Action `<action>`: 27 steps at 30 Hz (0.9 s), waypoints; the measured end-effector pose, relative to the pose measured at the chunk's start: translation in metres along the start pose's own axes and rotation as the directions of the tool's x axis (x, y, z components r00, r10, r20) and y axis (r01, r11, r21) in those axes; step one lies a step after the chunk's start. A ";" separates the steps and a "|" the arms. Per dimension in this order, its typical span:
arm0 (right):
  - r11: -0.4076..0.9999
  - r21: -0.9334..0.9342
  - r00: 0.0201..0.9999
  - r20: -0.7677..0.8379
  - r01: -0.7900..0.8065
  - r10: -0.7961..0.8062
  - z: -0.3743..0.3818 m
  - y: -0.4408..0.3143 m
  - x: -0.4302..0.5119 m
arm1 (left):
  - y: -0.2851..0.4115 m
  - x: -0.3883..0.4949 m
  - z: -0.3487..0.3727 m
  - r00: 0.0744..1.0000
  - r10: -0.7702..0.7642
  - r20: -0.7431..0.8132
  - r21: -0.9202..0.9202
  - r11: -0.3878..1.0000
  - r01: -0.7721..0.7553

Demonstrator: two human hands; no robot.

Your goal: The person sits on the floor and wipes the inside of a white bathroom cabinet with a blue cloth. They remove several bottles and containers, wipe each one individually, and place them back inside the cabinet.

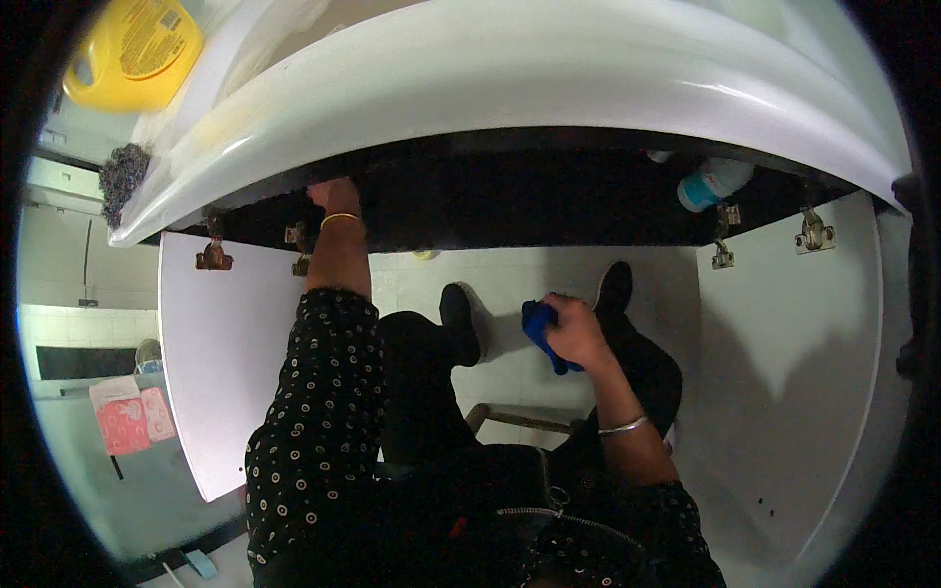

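My left hand (337,195) reaches into the dark cabinet (507,195) under a white washbasin (500,81). Its fingers are lost in shadow below the basin rim, so what they touch is hidden. Above my knees, in front of the cabinet, my right hand (577,331) grips a bunched blue cloth (540,323). A bottle with a blue-and-white label (702,189) shows inside the cabinet at the right.
Both white doors stand open, the left door (228,353) and the right door (786,353), on metal hinges (814,231). A yellow jug (140,55) and a dark scouring pad (123,180) rest at the basin's left. Beneath me is a stool (522,419).
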State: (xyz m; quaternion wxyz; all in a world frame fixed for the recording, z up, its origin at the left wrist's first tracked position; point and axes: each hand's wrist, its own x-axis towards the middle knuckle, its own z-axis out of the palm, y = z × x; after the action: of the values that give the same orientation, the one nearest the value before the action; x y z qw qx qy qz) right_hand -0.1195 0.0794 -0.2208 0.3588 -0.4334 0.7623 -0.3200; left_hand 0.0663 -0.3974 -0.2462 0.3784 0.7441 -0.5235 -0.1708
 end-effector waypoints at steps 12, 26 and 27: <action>0.979 0.202 0.999 -0.042 0.033 -0.025 -0.011 -0.009 0.004 | 0.012 -0.141 -0.100 0.898 0.218 0.383 -0.684 0.720 0.117; 0.138 0.979 0.974 -0.170 0.150 0.150 -0.051 -0.034 -0.092 | 0.081 -0.347 -0.301 0.224 0.668 0.710 -0.673 0.550 0.495; 0.123 0.972 0.971 -0.216 0.202 0.108 -0.059 -0.046 -0.102 | 0.081 -0.351 -0.306 0.225 0.690 0.688 -0.707 0.567 0.424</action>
State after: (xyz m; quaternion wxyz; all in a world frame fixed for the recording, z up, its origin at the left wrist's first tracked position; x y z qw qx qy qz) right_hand -0.1108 0.1615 -0.1253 0.4526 -0.0704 0.3808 -0.8032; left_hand 0.0742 0.0250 -0.0352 0.2756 0.1437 -0.5662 -0.7634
